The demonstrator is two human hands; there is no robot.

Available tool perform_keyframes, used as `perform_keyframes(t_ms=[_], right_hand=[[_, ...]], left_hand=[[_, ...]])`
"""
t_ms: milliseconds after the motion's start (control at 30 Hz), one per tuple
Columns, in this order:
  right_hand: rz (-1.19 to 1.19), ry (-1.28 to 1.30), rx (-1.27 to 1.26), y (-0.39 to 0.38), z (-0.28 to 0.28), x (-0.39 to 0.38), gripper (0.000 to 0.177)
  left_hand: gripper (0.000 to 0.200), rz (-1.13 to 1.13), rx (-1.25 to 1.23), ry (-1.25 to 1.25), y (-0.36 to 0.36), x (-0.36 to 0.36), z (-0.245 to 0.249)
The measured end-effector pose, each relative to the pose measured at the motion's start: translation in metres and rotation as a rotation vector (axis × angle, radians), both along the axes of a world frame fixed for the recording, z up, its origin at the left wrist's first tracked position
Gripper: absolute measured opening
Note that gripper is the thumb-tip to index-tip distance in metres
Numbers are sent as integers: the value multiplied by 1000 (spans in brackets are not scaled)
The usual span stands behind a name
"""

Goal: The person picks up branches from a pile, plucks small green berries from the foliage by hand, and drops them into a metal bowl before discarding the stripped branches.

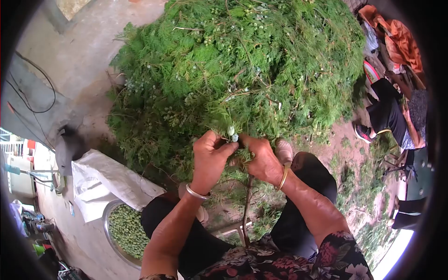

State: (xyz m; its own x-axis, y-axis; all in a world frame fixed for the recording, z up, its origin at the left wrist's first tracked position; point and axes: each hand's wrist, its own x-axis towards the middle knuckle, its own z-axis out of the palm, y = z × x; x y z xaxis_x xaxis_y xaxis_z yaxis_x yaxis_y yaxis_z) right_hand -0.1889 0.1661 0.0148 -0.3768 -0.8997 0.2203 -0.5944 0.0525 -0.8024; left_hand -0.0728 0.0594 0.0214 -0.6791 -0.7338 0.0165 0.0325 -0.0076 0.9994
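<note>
My left hand [210, 156] is closed in a pinch, thumb and forefinger at a pale blue-green seed cone [234, 138] on an evergreen sprig. Beside it, my right hand [261, 158] has its fingers curled round the leafy branch [247, 205], whose brown stem runs down between my knees. Its fingertips are partly hidden behind the sprig. Directly beyond both hands rises a large heap of green evergreen branches [233, 60], dotted with similar small cones.
At lower left, a metal basin [106, 224] holds many picked green cones, with a white sack [102, 175] against it. Another person [396, 112] sits at right near an orange cloth [396, 37]. Loose green scraps [350, 186] litter the ground. A black cable [51, 88] curves at left.
</note>
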Motion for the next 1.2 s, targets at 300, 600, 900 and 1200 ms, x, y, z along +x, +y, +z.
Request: perform_keyframes(t_ms=[300, 600, 900, 1200], right_hand=[[-158, -262, -63, 0, 5, 1, 24], [-173, -162, -51, -1, 1, 3, 22], [-16, 115, -55, -1, -7, 4, 32], [24, -149, 22, 0, -13, 5, 30]], left_hand=[[18, -159, 35, -10, -9, 9, 9], [35, 61, -844, -115, -10, 19, 19], [19, -119, -996, -179, -20, 25, 11], [6, -85, -273, -50, -11, 21, 19]])
